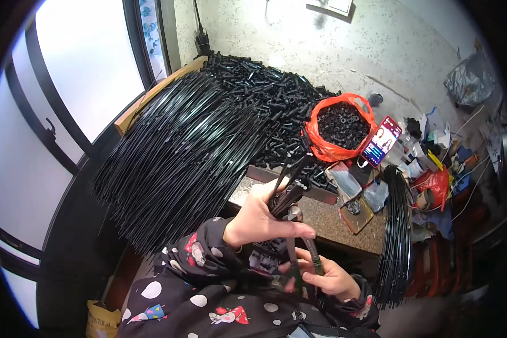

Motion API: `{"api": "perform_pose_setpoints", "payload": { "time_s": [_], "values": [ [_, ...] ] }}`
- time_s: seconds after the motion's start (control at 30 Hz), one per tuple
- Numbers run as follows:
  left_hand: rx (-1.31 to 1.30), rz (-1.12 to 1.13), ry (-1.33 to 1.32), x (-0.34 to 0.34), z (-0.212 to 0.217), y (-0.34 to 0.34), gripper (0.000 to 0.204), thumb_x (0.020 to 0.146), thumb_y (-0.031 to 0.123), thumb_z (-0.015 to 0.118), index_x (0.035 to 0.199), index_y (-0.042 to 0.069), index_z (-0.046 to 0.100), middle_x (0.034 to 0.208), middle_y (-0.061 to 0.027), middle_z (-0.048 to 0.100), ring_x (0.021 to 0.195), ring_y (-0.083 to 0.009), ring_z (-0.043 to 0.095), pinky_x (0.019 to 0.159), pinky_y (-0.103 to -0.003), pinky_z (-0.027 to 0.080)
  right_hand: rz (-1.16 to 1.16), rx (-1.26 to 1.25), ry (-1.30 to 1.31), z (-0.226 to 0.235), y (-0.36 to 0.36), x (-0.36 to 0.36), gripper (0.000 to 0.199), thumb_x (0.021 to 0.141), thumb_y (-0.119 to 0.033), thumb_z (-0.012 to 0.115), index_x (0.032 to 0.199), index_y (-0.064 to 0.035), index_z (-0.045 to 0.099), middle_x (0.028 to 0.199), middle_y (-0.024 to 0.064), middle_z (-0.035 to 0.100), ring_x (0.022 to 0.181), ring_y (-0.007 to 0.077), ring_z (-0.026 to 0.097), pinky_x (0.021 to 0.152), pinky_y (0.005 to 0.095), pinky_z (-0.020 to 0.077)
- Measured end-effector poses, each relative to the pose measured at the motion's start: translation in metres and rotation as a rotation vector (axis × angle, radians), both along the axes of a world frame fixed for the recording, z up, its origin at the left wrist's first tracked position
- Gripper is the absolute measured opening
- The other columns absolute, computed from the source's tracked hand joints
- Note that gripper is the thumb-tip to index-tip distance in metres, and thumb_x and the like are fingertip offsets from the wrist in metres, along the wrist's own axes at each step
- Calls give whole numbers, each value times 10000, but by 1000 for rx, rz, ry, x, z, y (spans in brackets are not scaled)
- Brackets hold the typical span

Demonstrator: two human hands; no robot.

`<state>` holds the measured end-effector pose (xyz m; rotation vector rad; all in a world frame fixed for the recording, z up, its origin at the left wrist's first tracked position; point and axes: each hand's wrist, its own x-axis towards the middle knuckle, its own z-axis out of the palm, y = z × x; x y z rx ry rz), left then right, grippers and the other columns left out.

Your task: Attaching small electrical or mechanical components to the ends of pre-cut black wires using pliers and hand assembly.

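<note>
On the table [335, 228], a rod heap [180, 152] lies left, a tube pile [259, 84] spreads behind and right of it, a bag [323, 149] of parts [342, 125] sits at the pile's right, a phone [382, 142] just right of the bag, and a rod bundle [394, 248] hangs at the table's right end.

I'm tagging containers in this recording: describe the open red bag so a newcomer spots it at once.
On the speckled counter, a heap of short black tubes spreads toward the wall. At its right end, left of the lit phone, sits the open red bag. Unlike the crumpled red plastic farther right, its mouth gapes over small black pieces.
</note>
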<state>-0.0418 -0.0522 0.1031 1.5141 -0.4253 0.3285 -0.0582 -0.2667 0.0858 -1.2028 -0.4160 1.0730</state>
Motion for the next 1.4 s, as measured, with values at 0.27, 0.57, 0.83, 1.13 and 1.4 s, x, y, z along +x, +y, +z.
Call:
{"api": "perform_pose_setpoints", "payload": {
  "time_s": [0.27, 0.57, 0.83, 1.13, 1.4],
  "values": [
    [-36, 8, 107, 10, -11, -22, 381, 623, 85, 801, 915, 45, 560, 701, 67, 469, 630, -5, 401, 527, -172, 344, -72, 14, 28, -48, -8, -12, 295, 879, -63, 499, 1168, -19, 462, 750, 45, 532, 610, 89, 490, 537, 213, 401],
    [-171, 102, 165, 26, -43, -45, 482, 612, -25, 768, 1023, 25, 521, 608, 50, 489, 517, -8, 398, 476, -170, 308, -552, -238, -131, -69, -12, 17, 105, 850, -144, 590, 835, -43, 561, 662, 15, 561, 573, 87, 527, 524, 229, 432],
    [-72, -32, 126, 29, -58, -45, 627, 547, 3, 820, 1078, 52, 491, 604, 40, 474, 541, -27, 398, 489, -176, 306, -891, -844, -1382, -133, -120, 156, 299, 664, -2, 651, 932, 2, 519, 860, 171, 563, 858, 354, 534, 743, 386, 438],
    [-74, -4, 180, 41, -67, -41, 564, 567, -3, 809, 1046, 53, 518, 601, 51, 465, 540, -21, 389, 484, -173, 290, -741, -871, -1642, -141, -114, 167, 183, 715, 28, 484, 887, -17, 532, 773, 117, 543, 804, 281, 532, 696, 350, 456],
    [-72, -16, 186, 30, -61, -42, 439, 600, 26, 803, 966, 55, 563, 591, 69, 451, 521, -5, 393, 462, -168, 299, -689, -936, -1743, -134, -105, 165, 132, 753, -15, 472, 871, -23, 531, 740, 105, 539, 778, 273, 529, 660, 352, 459]
  ]
}}
